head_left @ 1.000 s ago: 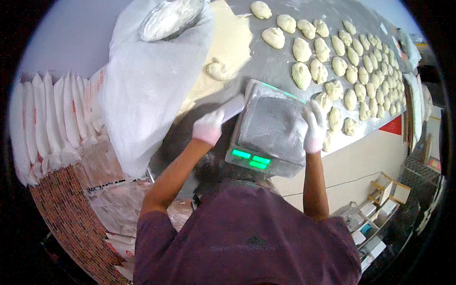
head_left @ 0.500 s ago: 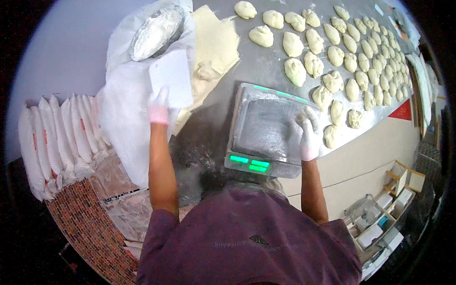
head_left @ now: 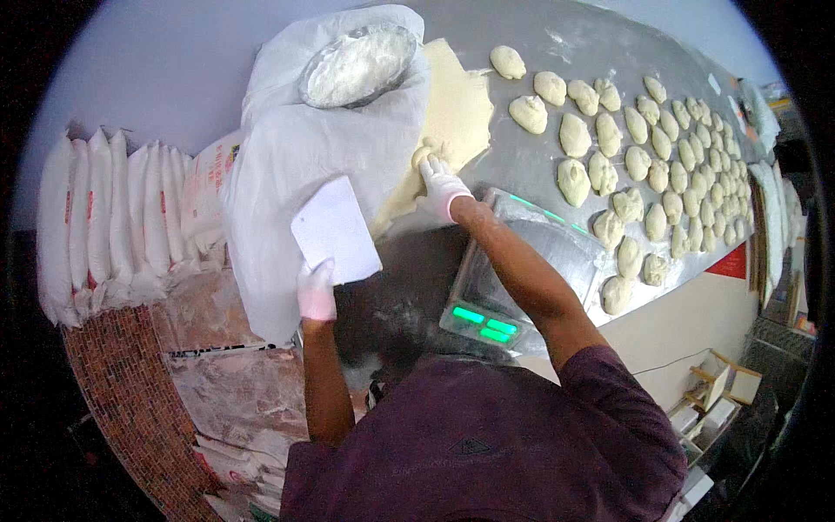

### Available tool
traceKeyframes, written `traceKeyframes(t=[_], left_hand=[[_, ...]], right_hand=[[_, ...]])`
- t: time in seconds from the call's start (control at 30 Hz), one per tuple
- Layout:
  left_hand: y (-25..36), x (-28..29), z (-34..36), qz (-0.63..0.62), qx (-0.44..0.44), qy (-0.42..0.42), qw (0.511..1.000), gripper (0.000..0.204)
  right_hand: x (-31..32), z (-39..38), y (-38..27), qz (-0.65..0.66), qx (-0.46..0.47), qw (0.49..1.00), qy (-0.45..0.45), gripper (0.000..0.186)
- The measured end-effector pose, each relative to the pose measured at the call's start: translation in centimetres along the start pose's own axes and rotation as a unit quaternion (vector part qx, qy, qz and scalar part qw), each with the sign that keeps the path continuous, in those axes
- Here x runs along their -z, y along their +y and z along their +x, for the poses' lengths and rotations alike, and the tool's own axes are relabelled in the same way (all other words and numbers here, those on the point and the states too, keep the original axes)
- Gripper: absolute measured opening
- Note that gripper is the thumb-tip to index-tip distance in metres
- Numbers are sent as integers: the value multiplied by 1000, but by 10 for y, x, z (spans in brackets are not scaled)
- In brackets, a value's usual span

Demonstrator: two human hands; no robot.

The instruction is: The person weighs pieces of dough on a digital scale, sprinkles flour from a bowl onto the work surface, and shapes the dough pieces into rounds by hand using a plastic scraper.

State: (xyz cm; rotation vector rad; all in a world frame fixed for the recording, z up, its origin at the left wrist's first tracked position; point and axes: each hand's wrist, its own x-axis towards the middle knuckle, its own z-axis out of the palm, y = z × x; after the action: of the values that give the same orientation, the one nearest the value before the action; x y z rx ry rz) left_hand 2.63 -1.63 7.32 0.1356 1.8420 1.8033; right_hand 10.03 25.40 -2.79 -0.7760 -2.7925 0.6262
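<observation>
My left hand, in a white glove with a pink cuff, grips a flat white dough scraper by its lower corner. The scraper is over the edge of the white sheet covering. On the far side, my right hand, gloved too, has its fingers on a small lump of dough. That lump lies on a large pale slab of dough. Under my right forearm stands a digital scale with green lit displays; the forearm hides part of its floury platform.
Rows of dough pieces cover the right side of the metal table. A floury bowl rests on the white covering at the back left. Stacked white sacks stand at the left, above a brick-patterned surface.
My right hand has left the scale's right side and reached across it to the lump on the dough slab. My left hand has drawn the scraper nearer to me. The whole view has shifted.
</observation>
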Motion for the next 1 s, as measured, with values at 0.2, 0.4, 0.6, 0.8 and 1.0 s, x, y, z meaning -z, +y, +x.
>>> traceKeyframes(t=[0.2,0.4,0.6,0.8,1.0], left_hand=[[-6,11,-25,33,46,-14,998,43],[-62,17,-39,83,122,-67,987,37],[-79,20,-75,140,147,-40,978,28],[-97,39,-91,168,162,-26,972,31],[-113,33,-93,170,179,-23,969,31]], right_hand=[[103,25,13,227,-72,970,51,44],[121,113,13,495,-100,861,-58,48],[118,166,20,554,-293,758,-184,37],[122,175,-2,455,-261,812,-254,30],[101,195,4,281,-145,944,-90,39]])
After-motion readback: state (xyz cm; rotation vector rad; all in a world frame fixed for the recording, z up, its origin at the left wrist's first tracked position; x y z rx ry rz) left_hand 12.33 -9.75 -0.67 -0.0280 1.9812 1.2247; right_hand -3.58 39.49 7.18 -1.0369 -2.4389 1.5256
